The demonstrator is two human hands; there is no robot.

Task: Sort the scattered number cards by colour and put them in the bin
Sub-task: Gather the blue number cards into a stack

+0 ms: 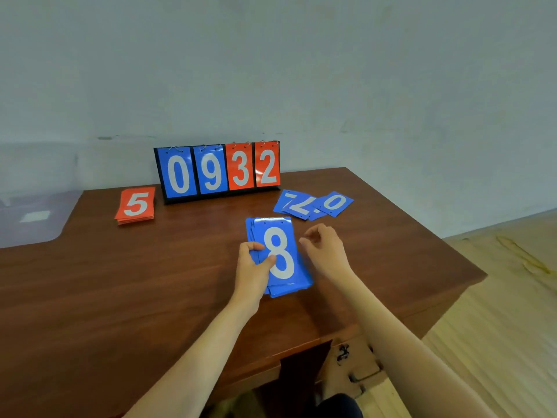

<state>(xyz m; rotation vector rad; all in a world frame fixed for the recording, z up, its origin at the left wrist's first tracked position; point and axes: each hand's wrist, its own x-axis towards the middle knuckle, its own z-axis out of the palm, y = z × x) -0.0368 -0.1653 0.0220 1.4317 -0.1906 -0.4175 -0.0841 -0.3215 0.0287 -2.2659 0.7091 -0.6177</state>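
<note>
A stack of blue number cards (283, 236) with an 8 on top is held over the middle of the brown table (90, 297). My left hand (251, 267) grips its left edge, thumb across the face. Just right of the stack, my right hand (324, 251) hovers with loosely curled fingers and holds nothing. Several loose blue cards (313, 203) lie fanned out farther back on the right, showing a 7, a 2 and a 0. A neat pile of red cards (136, 205) topped by a 5 sits at the back left.
A flip scoreboard (218, 170) reading 0 9 3 2 stands against the wall at the table's back. A clear plastic bin (33, 212) sits off the table's left side. The table's right edge drops to a wooden floor.
</note>
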